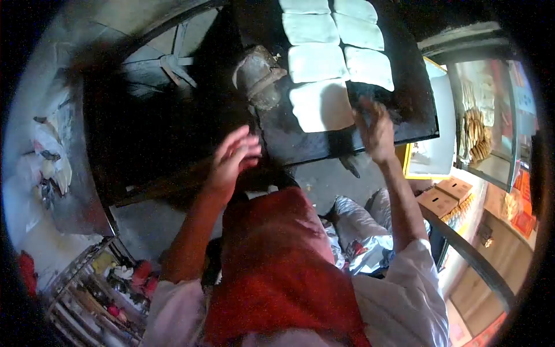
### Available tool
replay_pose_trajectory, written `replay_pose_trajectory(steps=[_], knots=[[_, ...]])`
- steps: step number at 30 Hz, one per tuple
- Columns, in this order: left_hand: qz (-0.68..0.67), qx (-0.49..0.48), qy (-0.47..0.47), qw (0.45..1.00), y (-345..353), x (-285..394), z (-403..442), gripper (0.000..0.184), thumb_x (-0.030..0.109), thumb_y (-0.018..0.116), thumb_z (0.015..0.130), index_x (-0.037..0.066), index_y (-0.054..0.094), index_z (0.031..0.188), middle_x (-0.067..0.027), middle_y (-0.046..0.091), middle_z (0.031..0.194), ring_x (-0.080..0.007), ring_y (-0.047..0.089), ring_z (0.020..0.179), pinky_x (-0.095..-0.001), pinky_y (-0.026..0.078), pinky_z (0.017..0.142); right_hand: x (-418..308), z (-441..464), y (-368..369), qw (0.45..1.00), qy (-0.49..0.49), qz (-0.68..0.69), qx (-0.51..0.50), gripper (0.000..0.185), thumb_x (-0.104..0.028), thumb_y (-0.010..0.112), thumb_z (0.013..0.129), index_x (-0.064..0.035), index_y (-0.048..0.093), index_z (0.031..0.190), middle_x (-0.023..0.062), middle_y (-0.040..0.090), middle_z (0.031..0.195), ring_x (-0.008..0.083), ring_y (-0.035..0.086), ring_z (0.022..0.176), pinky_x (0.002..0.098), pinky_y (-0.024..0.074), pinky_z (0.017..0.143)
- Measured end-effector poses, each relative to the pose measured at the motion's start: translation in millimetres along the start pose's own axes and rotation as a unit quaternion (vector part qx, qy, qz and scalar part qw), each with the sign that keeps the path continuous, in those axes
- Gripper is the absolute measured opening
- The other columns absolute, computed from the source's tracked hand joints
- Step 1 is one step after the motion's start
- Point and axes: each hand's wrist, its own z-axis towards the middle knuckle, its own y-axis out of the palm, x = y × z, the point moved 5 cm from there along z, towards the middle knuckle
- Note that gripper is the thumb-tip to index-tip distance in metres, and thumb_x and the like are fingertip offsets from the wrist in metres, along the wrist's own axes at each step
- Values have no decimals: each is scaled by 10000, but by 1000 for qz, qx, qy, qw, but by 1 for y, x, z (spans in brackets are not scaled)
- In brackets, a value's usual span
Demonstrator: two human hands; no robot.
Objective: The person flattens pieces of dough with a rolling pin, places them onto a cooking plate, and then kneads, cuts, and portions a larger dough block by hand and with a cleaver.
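Observation:
Several flat, pale, roughly rectangular sheets of dough lie in two columns on a dark flat griddle [300, 144]. My right hand [377, 130] hovers just right of the nearest dough sheet [315, 110], fingers loosely curled and apart, with nothing visible in them. Its fingertips are dim against the dark surface, so I cannot tell whether they touch it. Over the griddle's front left side, my left hand [234, 159] is raised in the air, its fingers spread and holding nothing. Beyond it sits a greyish, worn lump [260, 78] at the griddle's left edge.
To the left is a dark recess with a fan-like metal frame [176, 69]. Silvery sacks [361, 231] stand on the floor below the griddle. At right are a white yellow-edged panel [433, 127], a glass case [483, 110] and cardboard boxes [445, 196]. A cluttered rack [98, 289] stands lower left.

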Motion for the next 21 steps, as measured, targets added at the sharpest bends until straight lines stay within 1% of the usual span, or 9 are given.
replay_pose_trajectory(steps=[1,7,13,16,17,18,19,20,21], knots=[[15,-2,-50,999,-13,-7,-13,510,270,620,1017,89,477,1472,-114,648,1299,-232,655,1126,-387,539,925,-6,-10,9,976,121,180,-21,394,-222,666,995,61,613,1264,280,676,1145,404,680,1051,428,545,951],[3,106,-97,990,-121,-76,-61,492,344,600,1030,62,533,1428,-105,664,1280,-210,666,1100,-372,541,886,-84,7,37,996,-19,46,-74,782,-582,599,955,-125,398,1556,237,435,1513,434,455,1350,541,378,1130],[-13,182,-20,983,-257,-80,-91,453,335,613,1025,106,556,1412,-76,690,1230,-197,677,1066,-355,537,884,-88,-13,91,983,86,-90,-132,946,-775,502,899,-180,309,1609,285,248,1626,510,223,1492,584,232,1210],[-25,222,32,974,-338,-65,-104,421,332,606,1028,108,581,1384,-77,706,1188,-183,686,1028,-332,553,849,-117,19,77,985,133,-42,-101,650,-498,631,979,-88,470,1457,217,503,1429,420,421,1372,519,373,1126],[-36,250,45,967,-367,-58,-108,421,332,606,1028,108,581,1384,-77,706,1188,-183,686,1028,-332,553,849,-106,22,89,995,25,-72,-66,561,-361,725,947,-62,517,1374,187,569,1304,395,518,1244,494,434,1052],[-51,231,73,969,-397,-44,-114,417,325,602,1030,106,581,1384,-76,707,1177,-183,688,1016,-334,556,846,-99,18,94,957,249,127,-81,494,-291,719,961,-60,544,1361,191,549,1380,371,532,1269,481,443,1064],[-62,211,103,970,-437,-25,-118,413,318,598,1031,103,580,1384,-76,708,1165,-184,691,1004,-336,560,843,-101,0,101,920,294,256,-27,485,-320,677,987,-46,558,1369,214,525,1433,361,539,1289,467,439,1088],[-64,231,117,964,-483,-6,-122,398,303,598,1030,101,582,1372,-75,709,1155,-186,694,993,-336,561,840,-131,1,95,952,248,177,-42,551,-390,637,1002,-24,545,1403,243,493,1479,396,497,1346,481,427,1112],[-73,247,118,959,-525,5,-134,383,288,598,1029,98,584,1361,-73,710,1144,-188,696,981,-335,562,837,-136,-24,105,976,157,-152,-2,609,-395,632,994,28,520,1417,258,486,1486,439,483,1348,492,401,1137]])
